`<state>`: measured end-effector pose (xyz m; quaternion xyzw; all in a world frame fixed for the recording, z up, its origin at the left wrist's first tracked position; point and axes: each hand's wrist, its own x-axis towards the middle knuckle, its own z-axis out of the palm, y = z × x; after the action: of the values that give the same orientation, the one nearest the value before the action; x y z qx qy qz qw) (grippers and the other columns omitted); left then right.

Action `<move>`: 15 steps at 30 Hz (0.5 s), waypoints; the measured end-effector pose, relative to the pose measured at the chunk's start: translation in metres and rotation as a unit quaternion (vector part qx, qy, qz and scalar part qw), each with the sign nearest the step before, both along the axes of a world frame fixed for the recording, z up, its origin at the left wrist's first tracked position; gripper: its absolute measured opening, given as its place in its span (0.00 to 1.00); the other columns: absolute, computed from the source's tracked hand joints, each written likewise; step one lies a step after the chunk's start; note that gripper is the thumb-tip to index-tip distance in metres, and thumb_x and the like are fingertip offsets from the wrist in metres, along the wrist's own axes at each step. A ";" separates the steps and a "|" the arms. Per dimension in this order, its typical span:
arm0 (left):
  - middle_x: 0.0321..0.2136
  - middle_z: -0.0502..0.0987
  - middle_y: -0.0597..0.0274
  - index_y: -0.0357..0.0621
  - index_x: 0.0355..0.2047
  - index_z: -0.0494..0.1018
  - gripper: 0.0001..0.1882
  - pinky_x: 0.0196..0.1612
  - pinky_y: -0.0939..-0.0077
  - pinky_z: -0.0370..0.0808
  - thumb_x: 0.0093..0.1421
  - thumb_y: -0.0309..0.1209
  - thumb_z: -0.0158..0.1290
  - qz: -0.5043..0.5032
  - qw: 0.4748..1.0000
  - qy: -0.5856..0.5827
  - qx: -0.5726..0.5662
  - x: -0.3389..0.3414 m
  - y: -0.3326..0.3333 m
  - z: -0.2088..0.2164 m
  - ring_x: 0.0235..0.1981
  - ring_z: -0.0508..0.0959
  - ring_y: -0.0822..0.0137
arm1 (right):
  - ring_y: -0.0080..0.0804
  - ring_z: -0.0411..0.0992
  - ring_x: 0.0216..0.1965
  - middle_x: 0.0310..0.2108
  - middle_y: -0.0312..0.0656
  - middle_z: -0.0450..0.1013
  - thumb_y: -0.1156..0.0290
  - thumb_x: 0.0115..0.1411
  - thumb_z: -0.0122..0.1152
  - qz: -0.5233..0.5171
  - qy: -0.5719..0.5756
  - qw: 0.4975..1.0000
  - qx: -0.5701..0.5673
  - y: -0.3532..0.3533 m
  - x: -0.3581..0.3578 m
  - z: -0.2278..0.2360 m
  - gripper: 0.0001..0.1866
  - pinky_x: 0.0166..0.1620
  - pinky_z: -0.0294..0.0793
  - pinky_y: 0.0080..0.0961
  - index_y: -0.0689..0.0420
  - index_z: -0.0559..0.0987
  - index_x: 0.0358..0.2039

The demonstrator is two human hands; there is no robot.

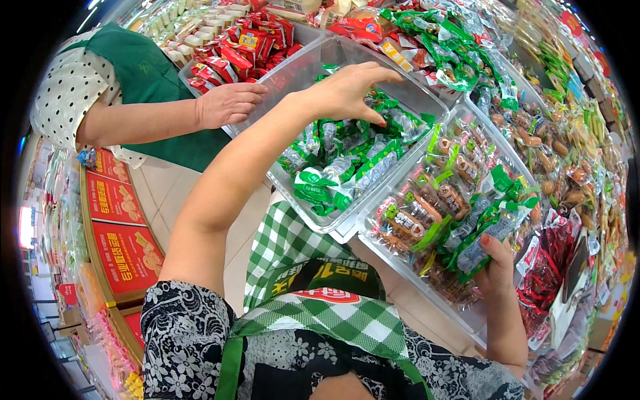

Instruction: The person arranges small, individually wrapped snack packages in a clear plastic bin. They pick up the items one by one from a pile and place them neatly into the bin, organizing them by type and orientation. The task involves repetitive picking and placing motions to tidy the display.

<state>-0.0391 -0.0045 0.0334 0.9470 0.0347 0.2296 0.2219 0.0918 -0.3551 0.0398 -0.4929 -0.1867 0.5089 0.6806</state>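
My left hand (pixel 350 93) reaches over a clear plastic bin (pixel 300 70), thumb and fingers apart, with nothing in its grasp. Inside that bin lie many green-and-clear snack packets (pixel 333 160). At the right, my right hand (pixel 499 267) grips a few similar green snack packets (pixel 477 243), its thumb pressed on top. These are held over a second clear bin (pixel 407 270), filled with clear-wrapped brown sausage-like snacks (pixel 417 213). The fingers beneath the held packets are partly hidden.
Another person's hand (pixel 230 105) hovers by the first bin's left edge; that person wears a green apron (pixel 147 73). Red packets (pixel 250 50) fill a bin beyond. Heaped wrapped snacks (pixel 567 153) line the right, dark red packets (pixel 550 267) lower down. Red-panelled shelving (pixel 123 247) stands left.
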 end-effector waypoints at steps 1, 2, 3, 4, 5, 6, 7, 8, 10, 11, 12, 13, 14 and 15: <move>0.38 0.74 0.53 0.42 0.47 0.70 0.31 0.45 0.62 0.74 0.41 0.32 0.67 -0.006 0.999 -0.014 -0.028 -0.004 0.000 -0.001 0.42 0.76 0.55 | 0.39 0.73 0.43 0.45 0.50 0.71 0.68 0.48 0.63 -0.003 0.000 1.000 -0.003 0.000 0.000 0.000 0.34 0.46 0.76 0.36 0.64 0.62 0.55; 0.39 0.73 0.51 0.39 0.47 0.68 0.33 0.47 0.62 0.73 0.41 0.33 0.68 0.009 1.000 0.001 -0.024 -0.013 0.007 -0.003 0.44 0.75 0.55 | 0.39 0.74 0.43 0.45 0.50 0.71 0.68 0.48 0.63 -0.005 0.001 1.000 -0.007 -0.001 0.000 0.000 0.34 0.46 0.76 0.36 0.64 0.62 0.55; 0.39 0.73 0.50 0.38 0.46 0.68 0.32 0.47 0.62 0.73 0.40 0.33 0.68 0.047 0.996 0.058 -0.039 -0.023 0.012 -0.004 0.44 0.75 0.54 | 0.39 0.74 0.43 0.45 0.49 0.71 0.68 0.48 0.63 -0.005 0.000 1.000 -0.007 -0.001 -0.001 0.001 0.34 0.46 0.76 0.36 0.64 0.62 0.55; 0.40 0.72 0.49 0.38 0.45 0.68 0.32 0.48 0.62 0.73 0.40 0.33 0.68 0.085 0.988 0.116 -0.054 -0.035 0.017 -0.004 0.44 0.75 0.53 | 0.39 0.74 0.43 0.45 0.49 0.71 0.68 0.48 0.63 -0.005 0.000 1.000 -0.007 -0.001 -0.002 0.002 0.34 0.46 0.76 0.36 0.64 0.62 0.55; 0.40 0.71 0.48 0.37 0.44 0.68 0.31 0.48 0.63 0.73 0.40 0.32 0.68 0.124 0.975 0.172 -0.069 -0.045 0.022 -0.005 0.44 0.75 0.52 | 0.39 0.74 0.42 0.45 0.49 0.71 0.68 0.48 0.63 -0.005 0.000 1.000 -0.008 -0.001 -0.002 0.002 0.34 0.46 0.76 0.35 0.64 0.62 0.55; 0.41 0.71 0.47 0.36 0.43 0.67 0.31 0.48 0.63 0.73 0.39 0.32 0.68 0.129 0.971 0.197 -0.033 -0.063 0.028 -0.013 0.44 0.74 0.51 | 0.39 0.74 0.42 0.45 0.49 0.71 0.68 0.48 0.63 -0.003 0.001 1.000 -0.005 0.000 -0.003 0.001 0.34 0.46 0.76 0.35 0.64 0.63 0.55; 0.41 0.70 0.46 0.36 0.41 0.67 0.31 0.49 0.63 0.73 0.38 0.32 0.68 0.133 0.966 0.221 0.002 -0.080 0.036 -0.029 0.44 0.74 0.50 | 0.39 0.74 0.42 0.45 0.49 0.71 0.68 0.49 0.63 -0.002 0.000 1.000 -0.003 0.001 -0.003 0.001 0.34 0.46 0.76 0.35 0.64 0.63 0.55; 0.41 0.69 0.45 0.35 0.40 0.67 0.30 0.49 0.63 0.72 0.38 0.31 0.68 0.135 0.960 0.244 0.036 -0.090 0.039 -0.040 0.43 0.74 0.49 | 0.39 0.74 0.42 0.45 0.49 0.71 0.68 0.49 0.63 -0.002 0.000 1.000 -0.003 0.002 -0.002 0.000 0.33 0.46 0.76 0.35 0.64 0.63 0.55; 0.42 0.68 0.48 0.37 0.43 0.66 0.32 0.49 0.62 0.70 0.37 0.29 0.69 0.188 0.935 0.299 0.039 -0.092 0.034 -0.043 0.45 0.73 0.49 | 0.38 0.74 0.42 0.45 0.49 0.71 0.67 0.49 0.62 -0.003 -0.002 1.000 -0.003 0.001 -0.001 -0.001 0.33 0.46 0.76 0.35 0.64 0.63 0.55; 0.42 0.68 0.49 0.38 0.44 0.66 0.33 0.49 0.62 0.69 0.37 0.27 0.69 0.214 0.920 0.326 0.040 -0.092 0.033 -0.044 0.45 0.72 0.50 | 0.38 0.74 0.42 0.45 0.49 0.71 0.67 0.49 0.62 -0.004 -0.003 1.000 -0.003 0.001 -0.001 -0.001 0.33 0.46 0.76 0.35 0.64 0.63 0.55; 0.45 0.67 0.47 0.37 0.47 0.65 0.37 0.50 0.63 0.69 0.36 0.27 0.69 0.232 0.909 0.343 0.043 -0.093 0.038 -0.048 0.48 0.71 0.48 | 0.38 0.74 0.42 0.45 0.49 0.71 0.67 0.49 0.62 -0.002 -0.004 1.000 -0.005 0.001 -0.001 0.000 0.33 0.46 0.76 0.35 0.64 0.63 0.55; 0.46 0.67 0.47 0.37 0.48 0.65 0.37 0.51 0.64 0.69 0.36 0.27 0.70 0.238 0.895 0.375 0.039 -0.096 0.042 -0.051 0.49 0.71 0.48 | 0.38 0.74 0.42 0.45 0.49 0.71 0.67 0.49 0.62 0.000 -0.004 1.000 -0.006 0.001 -0.001 0.001 0.33 0.46 0.76 0.35 0.64 0.63 0.55; 0.47 0.67 0.46 0.37 0.49 0.64 0.38 0.52 0.64 0.69 0.36 0.27 0.70 0.243 0.880 0.406 0.036 -0.099 0.045 -0.054 0.50 0.70 0.48 | 0.38 0.74 0.43 0.45 0.49 0.71 0.67 0.49 0.62 0.002 -0.004 1.000 -0.007 0.001 -0.001 0.002 0.33 0.46 0.76 0.35 0.64 0.63 0.55; 0.48 0.67 0.46 0.36 0.50 0.64 0.39 0.52 0.65 0.69 0.35 0.27 0.70 0.245 0.865 0.437 0.033 -0.098 0.045 -0.051 0.51 0.70 0.48 | 0.38 0.74 0.43 0.45 0.49 0.71 0.67 0.49 0.62 -0.001 -0.003 1.000 -0.008 0.000 -0.001 0.002 0.33 0.46 0.76 0.35 0.64 0.63 0.55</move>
<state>-0.1372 0.0404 -0.0180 0.9181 0.3518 -0.1598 0.0886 0.0905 -0.3547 0.0417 -0.5000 -0.1840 0.5086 0.6763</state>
